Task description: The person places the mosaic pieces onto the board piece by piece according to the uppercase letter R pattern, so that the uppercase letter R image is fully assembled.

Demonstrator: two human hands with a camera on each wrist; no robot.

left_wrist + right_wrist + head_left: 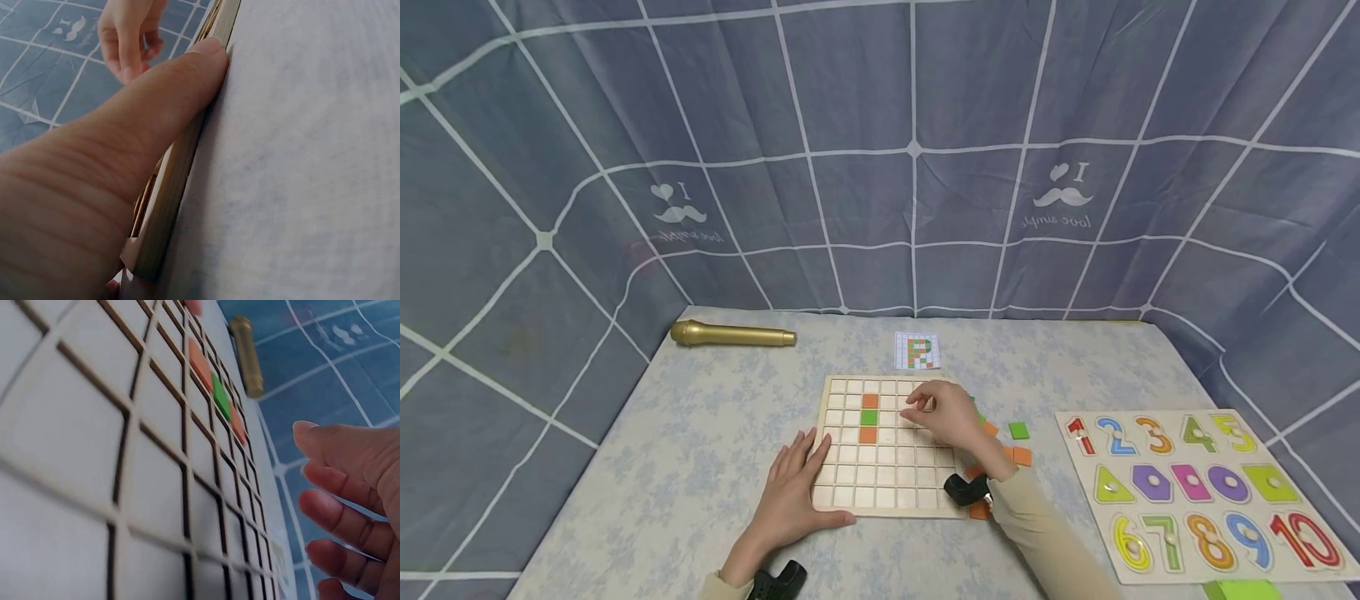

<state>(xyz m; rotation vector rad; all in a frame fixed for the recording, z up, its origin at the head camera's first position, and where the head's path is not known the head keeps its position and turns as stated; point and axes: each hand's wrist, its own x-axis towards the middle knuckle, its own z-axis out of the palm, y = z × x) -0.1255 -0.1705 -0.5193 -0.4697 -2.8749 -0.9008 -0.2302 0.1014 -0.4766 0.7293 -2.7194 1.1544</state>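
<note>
A wooden grid board [886, 477] lies on the table, with an orange tile [869, 402], a green tile [868, 417] and another orange tile [868, 435] stacked in one column. My left hand [797, 487] rests at its front left corner, fingers spread along the left side. In the left wrist view the thumb [181, 75] lies against the board's front edge. Over the right part of the board hovers my right hand [946, 412], fingers loosely bent. The right wrist view shows its thumb [344, 444] apart from the fingertips, with nothing between them.
Loose green and orange tiles [1018, 431] lie right of the board, partly hidden by the right arm. A pattern card [917, 351] sits behind it. A gold microphone [733, 335] lies back left. At right are a number-and-shape puzzle [1183, 527] and a green block [1242, 590].
</note>
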